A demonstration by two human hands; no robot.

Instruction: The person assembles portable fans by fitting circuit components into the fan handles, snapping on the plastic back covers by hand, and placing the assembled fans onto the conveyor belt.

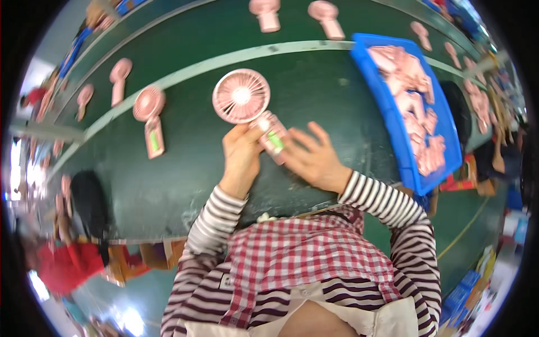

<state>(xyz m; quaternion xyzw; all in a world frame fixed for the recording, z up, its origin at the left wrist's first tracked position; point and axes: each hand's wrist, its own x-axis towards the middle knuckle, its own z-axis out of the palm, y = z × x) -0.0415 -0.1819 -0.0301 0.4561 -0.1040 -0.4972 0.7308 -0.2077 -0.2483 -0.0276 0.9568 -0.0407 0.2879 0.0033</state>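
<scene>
A pink handheld fan (241, 96) is tilted over the green tabletop, its round grille toward the far side. My left hand (242, 154) is closed around the upper part of its handle, thumb across the front. The handle (272, 137) is uncovered, and a green battery-like cell (275, 140) shows inside it. My right hand (314, 156) rests at the lower right side of the handle, fingers stretched and apart, slightly blurred. Left of my hands lies a second pink fan (149, 103), also with a green cell showing in its handle.
A blue bin (405, 168) full of pink plastic parts (412, 98) stands on the right. More pink fans lie beyond the pale strip (208, 63) across the green table (185, 185). A dark rounded object (88, 205) is at the left edge. Other people work on both sides.
</scene>
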